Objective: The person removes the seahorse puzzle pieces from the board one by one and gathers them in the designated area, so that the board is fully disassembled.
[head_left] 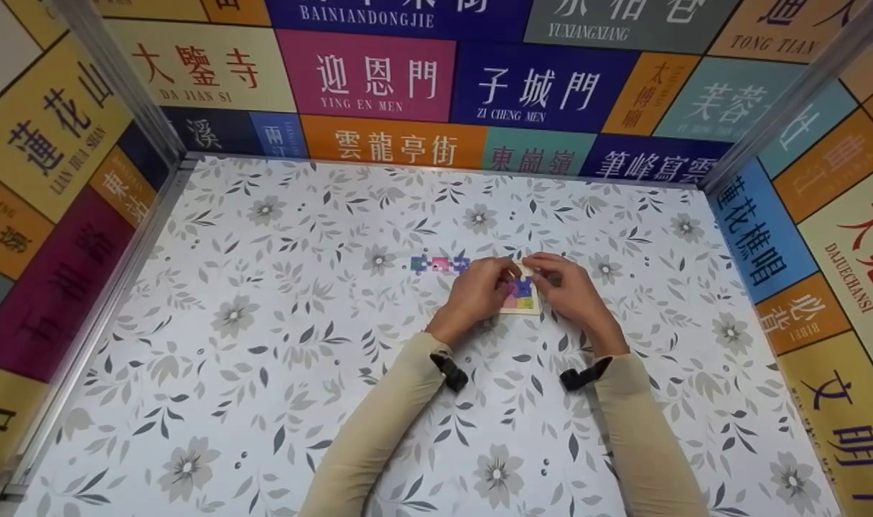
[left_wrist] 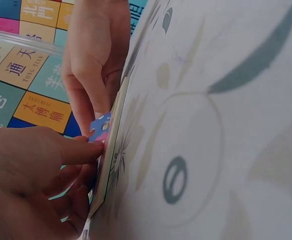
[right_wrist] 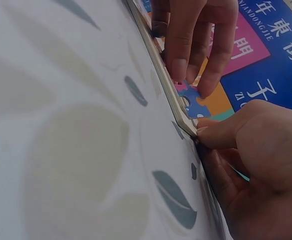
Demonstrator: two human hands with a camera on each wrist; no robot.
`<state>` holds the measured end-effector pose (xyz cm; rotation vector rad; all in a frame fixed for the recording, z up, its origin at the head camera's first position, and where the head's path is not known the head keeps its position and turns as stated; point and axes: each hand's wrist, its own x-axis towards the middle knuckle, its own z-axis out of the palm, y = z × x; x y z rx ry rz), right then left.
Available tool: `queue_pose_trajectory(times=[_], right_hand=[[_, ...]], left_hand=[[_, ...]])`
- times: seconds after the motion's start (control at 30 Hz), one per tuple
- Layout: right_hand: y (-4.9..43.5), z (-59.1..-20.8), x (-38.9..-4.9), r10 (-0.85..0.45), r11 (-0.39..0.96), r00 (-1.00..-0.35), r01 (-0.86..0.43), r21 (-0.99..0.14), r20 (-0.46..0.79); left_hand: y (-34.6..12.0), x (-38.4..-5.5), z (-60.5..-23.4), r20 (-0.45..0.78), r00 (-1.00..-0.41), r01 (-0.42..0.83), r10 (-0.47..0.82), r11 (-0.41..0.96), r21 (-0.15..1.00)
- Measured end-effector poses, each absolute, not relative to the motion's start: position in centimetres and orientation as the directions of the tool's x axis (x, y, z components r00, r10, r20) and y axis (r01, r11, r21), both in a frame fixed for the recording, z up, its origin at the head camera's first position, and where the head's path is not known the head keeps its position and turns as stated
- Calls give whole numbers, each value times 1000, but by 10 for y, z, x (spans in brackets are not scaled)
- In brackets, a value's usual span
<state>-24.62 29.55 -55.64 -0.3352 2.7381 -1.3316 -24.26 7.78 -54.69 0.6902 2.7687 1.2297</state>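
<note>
Both hands meet over a small puzzle board [head_left: 524, 301] that lies flat on the floral tablecloth [head_left: 264, 373], near the middle of the table. The left hand [head_left: 479, 291] pinches a blue puzzle piece [left_wrist: 100, 126] between its fingertips at the board's far edge, while the right hand [head_left: 569, 287] has curled fingers pressing on the board's rim and corner. A short row of joined puzzle pieces [head_left: 440, 264] lies just left of the hands, apart from the board.
</note>
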Motion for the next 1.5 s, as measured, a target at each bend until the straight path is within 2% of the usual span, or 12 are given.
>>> queue_pose_trajectory(times=[0.47,0.73,1.03,1.5], right_hand=[[297,-555,-244,-247,596,-969,-173,-784,27],[299,-555,-244,-312,564,-950,-166,-809,-22],[299,-550,-242,-310,561,-950,-144,-815,-45],[299,-551,-242,-317,581,-948,-159,-798,-42]], left_hand=[[82,-242,-549,142,-919,356,369,615,704],[81,-242,-550,152,-914,369,375,616,696],[82,-241,-547,148,-915,369,375,631,682],[72,-239,-546,202,-910,390,362,580,715]])
